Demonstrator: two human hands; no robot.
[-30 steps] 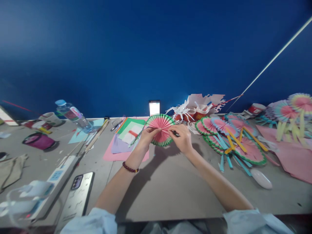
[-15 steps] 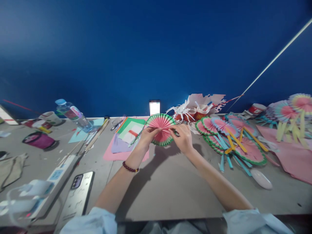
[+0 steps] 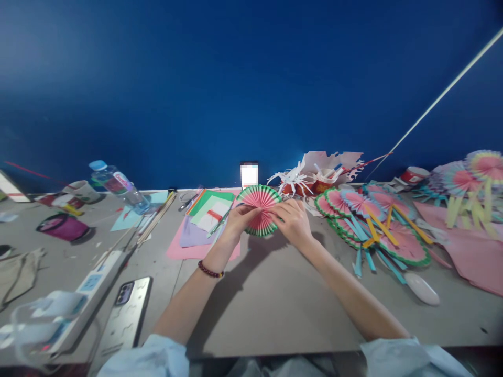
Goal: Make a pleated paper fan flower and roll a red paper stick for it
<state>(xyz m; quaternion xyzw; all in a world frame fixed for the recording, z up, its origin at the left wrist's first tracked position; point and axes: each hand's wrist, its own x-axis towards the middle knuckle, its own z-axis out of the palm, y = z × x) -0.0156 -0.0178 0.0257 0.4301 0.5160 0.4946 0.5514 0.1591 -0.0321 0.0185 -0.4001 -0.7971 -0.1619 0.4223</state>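
Observation:
A round pleated paper fan (image 3: 260, 198), pink with a green edge, is held up above the table in front of me. My left hand (image 3: 238, 221) grips its left side, thumb reaching to the middle of the pleats. On the right side, my right hand (image 3: 293, 220) pinches the fan, its fingertips over the pleats close to the centre. Both hands are closed on it; the fingers behind the paper are hidden. Beyond the fan stands a small bright screen (image 3: 249, 175).
Coloured paper sheets (image 3: 196, 236) lie left of the fan. Finished fans with paper strips (image 3: 401, 243) are piled at right, near a white computer mouse (image 3: 422, 289). At left are a water bottle (image 3: 121, 183), wooden sticks (image 3: 156, 219), a power strip (image 3: 88, 288) and a phone (image 3: 124, 314).
My right hand has shifted slightly left, its fingers now flatter over the fan's pleats. The left hand keeps its hold, and the fan has dropped very slightly.

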